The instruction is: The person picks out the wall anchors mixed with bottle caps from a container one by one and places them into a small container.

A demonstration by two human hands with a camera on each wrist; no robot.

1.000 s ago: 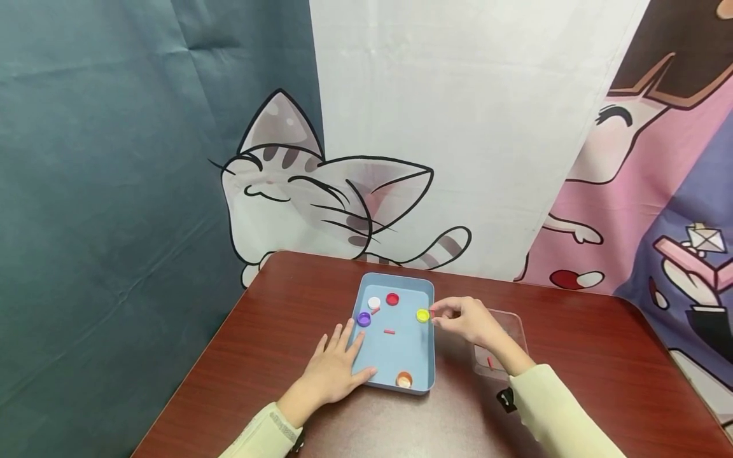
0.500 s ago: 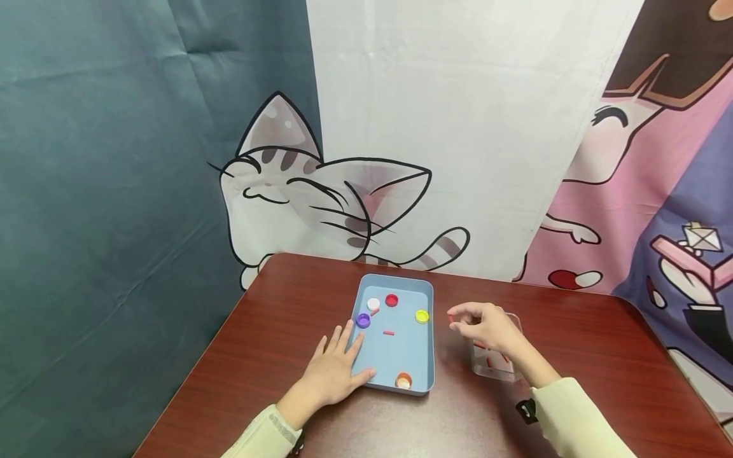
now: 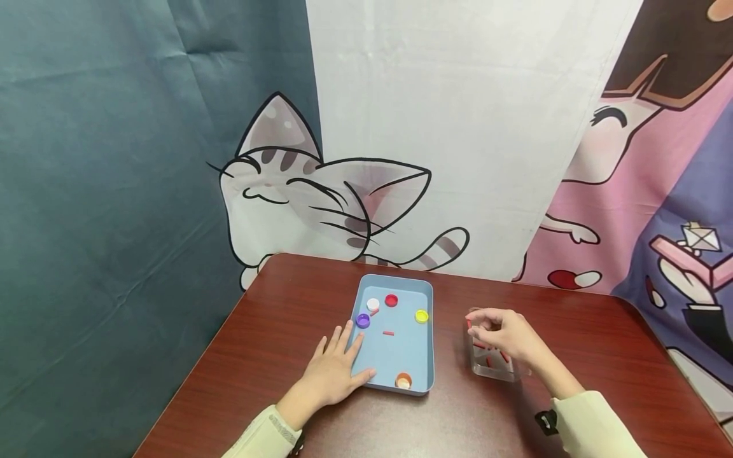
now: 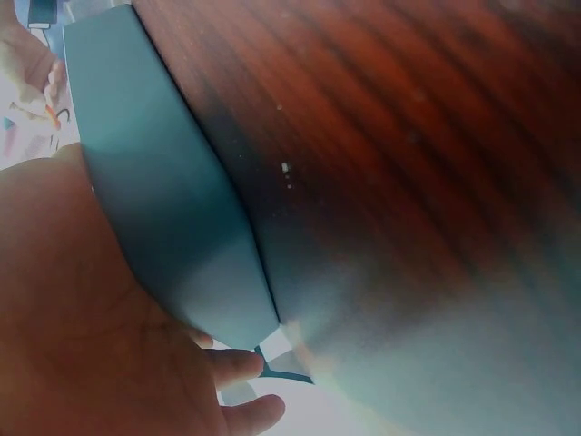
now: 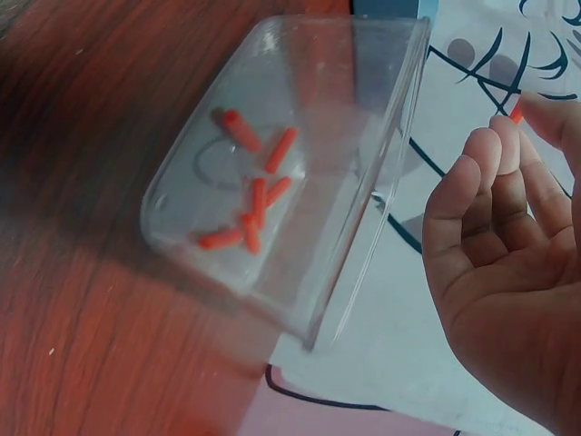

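Note:
My right hand (image 3: pixel 506 332) is over the far side of a clear plastic box (image 3: pixel 495 372), pinching a small red stick (image 3: pixel 469 321) between thumb and index finger. In the right wrist view several red sticks (image 5: pixel 241 132) lie loose in the box. My left hand (image 3: pixel 335 372) rests with fingers spread on the left edge of a blue tray (image 3: pixel 401 356). Two red sticks lie in the tray, one in the middle (image 3: pixel 388 333) and another beside the white cap (image 3: pixel 373 305). The left wrist view shows the tray's outer wall (image 4: pixel 163 163) along my palm.
In the tray also sit a purple cap (image 3: pixel 363 320), a red cap (image 3: pixel 391 300), a yellow cap (image 3: pixel 421 316) and an orange cap (image 3: pixel 403 380) near the front. A printed curtain (image 3: pixel 492 127) hangs behind the brown table (image 3: pixel 298 299).
My right hand has moved right, from beside the yellow cap at the tray's right edge to over the clear box, the red stick still in its fingers. The left hand stays in place.

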